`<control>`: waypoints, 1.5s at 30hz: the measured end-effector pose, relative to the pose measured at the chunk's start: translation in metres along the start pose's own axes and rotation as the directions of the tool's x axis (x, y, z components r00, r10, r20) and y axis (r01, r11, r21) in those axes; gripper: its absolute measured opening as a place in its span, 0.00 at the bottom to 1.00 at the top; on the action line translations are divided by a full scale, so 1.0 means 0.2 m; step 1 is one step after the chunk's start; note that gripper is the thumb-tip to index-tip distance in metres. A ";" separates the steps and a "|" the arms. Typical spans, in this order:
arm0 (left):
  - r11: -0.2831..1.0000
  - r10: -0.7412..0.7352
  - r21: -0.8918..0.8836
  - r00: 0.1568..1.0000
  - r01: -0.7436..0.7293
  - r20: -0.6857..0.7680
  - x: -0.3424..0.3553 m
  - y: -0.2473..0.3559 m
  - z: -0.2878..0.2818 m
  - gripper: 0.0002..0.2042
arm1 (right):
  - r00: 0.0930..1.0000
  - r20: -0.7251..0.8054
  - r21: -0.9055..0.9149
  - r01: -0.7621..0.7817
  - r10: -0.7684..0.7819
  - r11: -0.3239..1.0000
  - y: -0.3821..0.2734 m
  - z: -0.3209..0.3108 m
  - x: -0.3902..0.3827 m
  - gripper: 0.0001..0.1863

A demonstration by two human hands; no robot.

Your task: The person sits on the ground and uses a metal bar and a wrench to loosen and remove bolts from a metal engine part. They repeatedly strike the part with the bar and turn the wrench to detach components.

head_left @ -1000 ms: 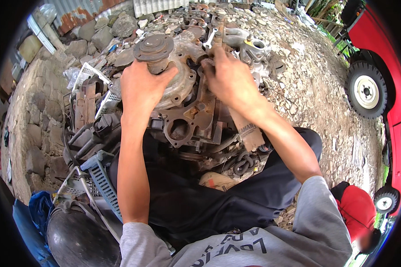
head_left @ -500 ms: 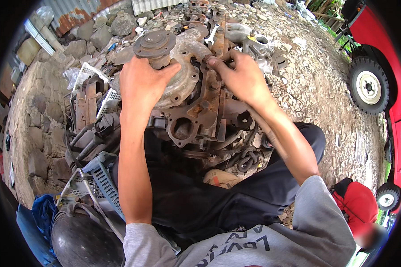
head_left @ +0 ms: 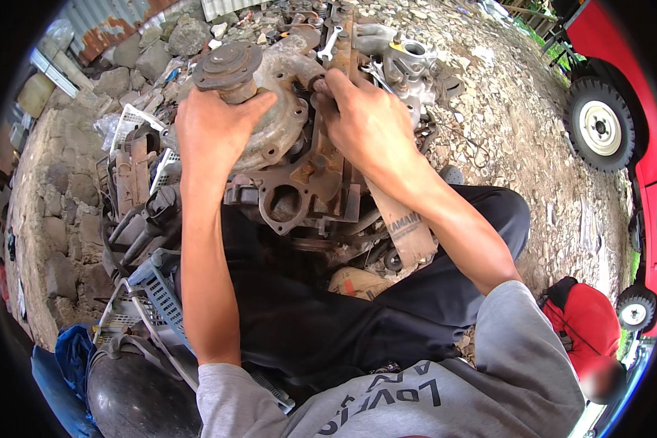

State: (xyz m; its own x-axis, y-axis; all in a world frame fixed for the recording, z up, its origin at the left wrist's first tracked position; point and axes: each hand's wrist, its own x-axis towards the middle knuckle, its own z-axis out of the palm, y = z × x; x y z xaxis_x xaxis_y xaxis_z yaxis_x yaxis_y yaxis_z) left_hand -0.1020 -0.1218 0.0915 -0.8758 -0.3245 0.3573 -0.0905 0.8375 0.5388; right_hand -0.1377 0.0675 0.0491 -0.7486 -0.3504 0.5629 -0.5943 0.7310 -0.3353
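My left hand [head_left: 210, 125] is closed around the neck beneath a round rusty flange [head_left: 227, 60] on a grey metal casting [head_left: 274, 128], thumb pointing right. My right hand [head_left: 369, 124] has its fingers curled at a small dark rusty fitting [head_left: 317, 83] at the casting's right end, over a long rusty engine part [head_left: 310, 182]; some fingertips are hidden. A wrench [head_left: 331, 42] lies just above it on the engine. A strip of brown cardboard [head_left: 405, 230] hangs beneath my right wrist.
A silver housing [head_left: 412, 62] sits to the right. Plastic crates [head_left: 157, 292], rusty parts and a black domed object [head_left: 142, 394] lie left. Rubble ground [head_left: 489, 117] surrounds the engine. A red vehicle [head_left: 646, 87] stands at right; a person in red [head_left: 584, 328] is at lower right.
Both hands and the engine appear higher and farther left in the picture. The cardboard beneath my right wrist, blurred half a second ago, now shows clearly. My left hand keeps its grip.
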 end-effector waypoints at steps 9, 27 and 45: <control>0.997 -0.009 -0.080 0.999 0.012 0.045 0.01 -0.01 -0.02 0.22 | 0.969 0.111 0.217 -0.239 0.219 0.946 0.02 -0.07 0.06 0.15; 0.991 0.083 -0.100 0.996 -0.087 -0.038 0.02 -0.05 0.02 0.21 | 0.626 0.778 0.623 -0.755 0.060 -0.203 0.12 -0.03 0.09 0.16; 0.996 0.005 -0.087 1.000 -0.006 -0.013 -0.01 0.00 0.00 0.20 | 0.984 0.060 -0.276 0.180 -0.170 0.944 0.09 0.07 0.01 0.08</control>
State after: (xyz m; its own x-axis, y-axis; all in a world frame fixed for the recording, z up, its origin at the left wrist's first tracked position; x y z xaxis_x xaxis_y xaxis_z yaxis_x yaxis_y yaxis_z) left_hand -0.1000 -0.1214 0.0911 -0.8700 -0.3264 0.3696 -0.0442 0.7982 0.6008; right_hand -0.1547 0.0714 0.0343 -0.6529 -0.5041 0.5653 -0.6149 0.7886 -0.0070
